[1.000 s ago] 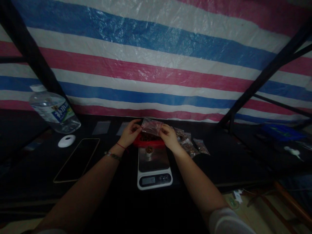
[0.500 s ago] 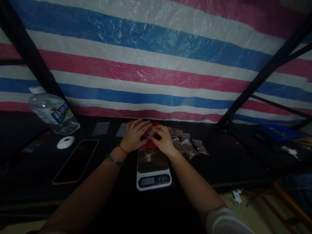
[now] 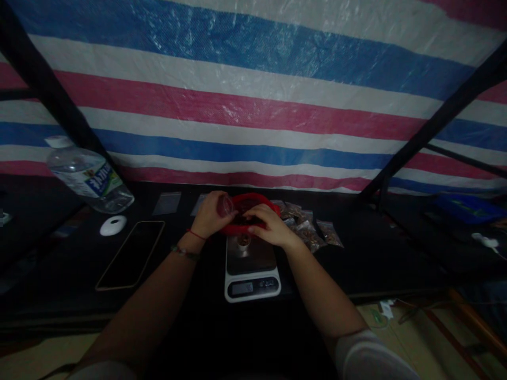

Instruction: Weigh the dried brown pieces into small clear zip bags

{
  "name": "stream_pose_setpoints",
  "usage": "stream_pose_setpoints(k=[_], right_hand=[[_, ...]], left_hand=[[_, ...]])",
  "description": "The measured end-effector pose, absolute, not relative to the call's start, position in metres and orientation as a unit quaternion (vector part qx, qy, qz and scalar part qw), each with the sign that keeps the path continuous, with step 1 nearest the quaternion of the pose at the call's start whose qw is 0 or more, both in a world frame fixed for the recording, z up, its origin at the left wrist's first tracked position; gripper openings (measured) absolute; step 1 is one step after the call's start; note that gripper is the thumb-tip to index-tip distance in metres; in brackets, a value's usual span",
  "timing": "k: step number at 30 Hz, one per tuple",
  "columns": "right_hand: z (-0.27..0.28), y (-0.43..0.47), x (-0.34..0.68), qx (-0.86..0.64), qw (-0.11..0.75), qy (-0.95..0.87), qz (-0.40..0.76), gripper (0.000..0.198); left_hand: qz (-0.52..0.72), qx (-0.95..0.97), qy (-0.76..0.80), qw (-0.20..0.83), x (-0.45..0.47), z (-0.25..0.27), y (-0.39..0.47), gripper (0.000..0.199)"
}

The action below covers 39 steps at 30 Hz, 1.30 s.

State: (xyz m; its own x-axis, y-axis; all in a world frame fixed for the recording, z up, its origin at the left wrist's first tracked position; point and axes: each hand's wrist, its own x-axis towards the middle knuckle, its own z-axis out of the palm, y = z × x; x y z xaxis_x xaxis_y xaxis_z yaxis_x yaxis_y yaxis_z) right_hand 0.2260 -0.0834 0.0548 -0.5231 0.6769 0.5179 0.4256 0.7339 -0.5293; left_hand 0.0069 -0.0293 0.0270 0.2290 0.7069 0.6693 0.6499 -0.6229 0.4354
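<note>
While your left hand (image 3: pixel 209 215) pinches the clear bag (image 3: pixel 226 205), your right hand (image 3: pixel 273 224), now freed from it, reaches over the red bowl (image 3: pixel 233 229), fingers parted, nothing visibly held.

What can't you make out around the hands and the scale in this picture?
- Scale display: head view, digits too small and dim to read.
- Clear bag: head view, partly covered by the left hand.
- Red container: head view, contents partly hidden by the right hand; too dark to tell whether that hand grips anything.
- Small cup: head view, contents too small to identify.
</note>
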Motion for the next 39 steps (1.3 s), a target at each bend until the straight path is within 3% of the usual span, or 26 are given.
stream_pose_setpoints(k=[4, 9, 15, 23, 30, 39], right_hand=[[0.057, -0.086, 0.223, -0.276, 0.289, -0.903, 0.155, 0.055], [0.052, -0.083, 0.222, -0.322, 0.338, -0.874, 0.138, 0.023], [0.044, -0.067, 0.226, -0.403, 0.366, -0.829, 0.13, 0.026], [0.047, -0.031, 0.197, -0.405, 0.14, -0.898, 0.104, 0.03], [0.06, -0.006, 0.181, -0.472, -0.089, -0.868, 0.126, 0.037], [0.051, -0.006, 0.188, -0.461, -0.09, -0.873, 0.132, 0.039]], left_hand=[[0.467, 0.739, 0.481, 0.068, -0.002, 0.015, -0.017, 0.065], [0.46, 0.741, 0.482, 0.086, -0.008, 0.01, -0.011, 0.079], [0.449, 0.761, 0.463, 0.072, -0.012, 0.007, -0.011, 0.082], [0.449, 0.747, 0.486, 0.056, -0.014, 0.0, -0.009, 0.059], [0.467, 0.732, 0.496, 0.03, -0.018, 0.0, -0.007, 0.051], [0.445, 0.75, 0.489, 0.02, -0.016, -0.003, -0.003, 0.048]])
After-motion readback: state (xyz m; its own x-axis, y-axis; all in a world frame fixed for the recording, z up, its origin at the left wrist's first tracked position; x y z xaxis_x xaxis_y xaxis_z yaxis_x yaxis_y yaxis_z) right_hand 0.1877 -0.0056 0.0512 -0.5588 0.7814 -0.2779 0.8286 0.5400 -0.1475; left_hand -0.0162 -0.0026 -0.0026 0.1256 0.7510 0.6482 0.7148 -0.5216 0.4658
